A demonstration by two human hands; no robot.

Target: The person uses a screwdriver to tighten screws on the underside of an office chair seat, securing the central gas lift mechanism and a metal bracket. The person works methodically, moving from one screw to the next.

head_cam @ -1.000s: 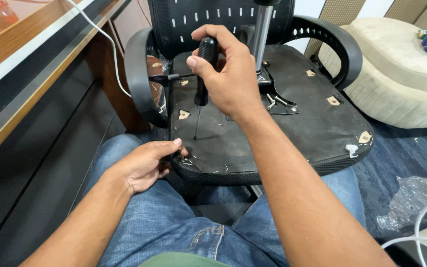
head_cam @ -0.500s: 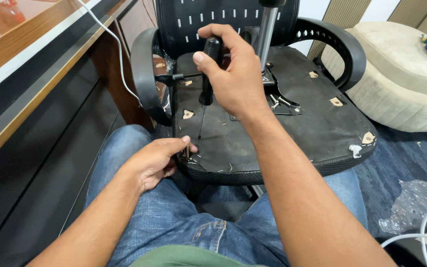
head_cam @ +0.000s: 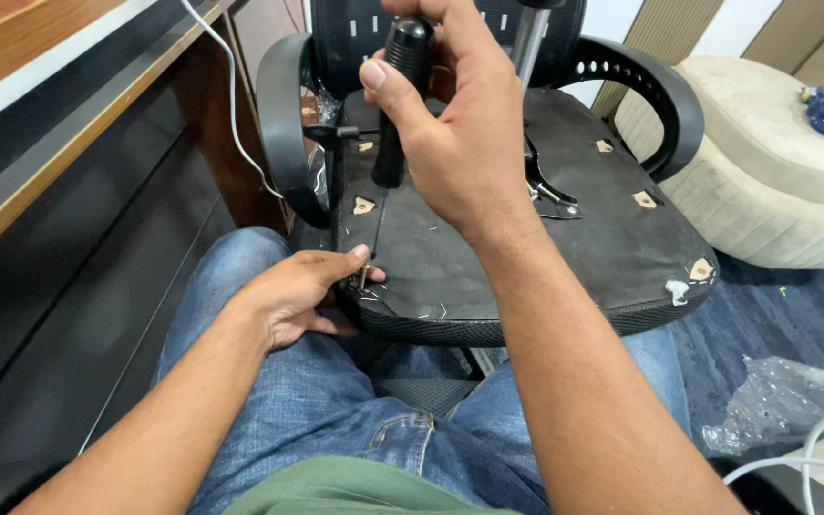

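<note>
Right hand gripped the black-handled screwdriver upright above the upturned chair seat; left hand pinched a small screw at the seat's near-left edge. Shaft alignment over the screw seemed essential.

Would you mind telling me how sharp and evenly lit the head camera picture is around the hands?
Head view: soft, even indoor light, no harsh shadows or glare; the right hand and the black screwdriver handle loom large and slightly soft, being close to the lens; the left hand at the edge of the upturned chair seat is fairly sharp; frame edges bow a little.
</note>
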